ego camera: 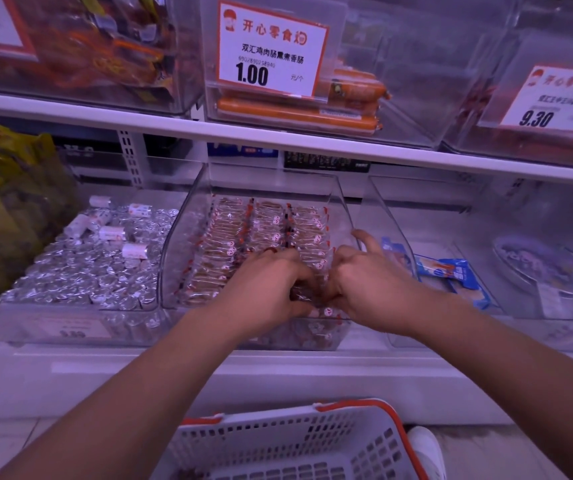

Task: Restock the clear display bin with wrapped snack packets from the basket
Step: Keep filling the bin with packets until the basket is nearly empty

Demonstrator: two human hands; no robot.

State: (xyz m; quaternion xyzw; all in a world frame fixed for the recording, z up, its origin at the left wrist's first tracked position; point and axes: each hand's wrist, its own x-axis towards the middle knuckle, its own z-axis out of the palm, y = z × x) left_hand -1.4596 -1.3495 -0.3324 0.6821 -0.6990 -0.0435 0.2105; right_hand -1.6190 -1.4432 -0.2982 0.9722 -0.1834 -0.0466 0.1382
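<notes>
The clear display bin (188,216) sits on the lower shelf and holds neat rows of wrapped snack packets (229,237) with brown contents and red seams. Both hands reach into its front part. My left hand (271,285) curls its fingers around packets near the front of the rows. My right hand (368,282) faces it with fingers curled on the same cluster of packets, its index finger raised toward the bin's right wall. The white basket (278,441) with an orange rim stands on the floor below my arms; what lies inside it is hard to make out.
A bin of silver foil-wrapped pieces (98,268) lies to the left, a clear bin with blue packets (451,271) to the right. The upper shelf (278,136) overhangs close above, carrying sausage bins and price tags. A white shoe (427,448) is beside the basket.
</notes>
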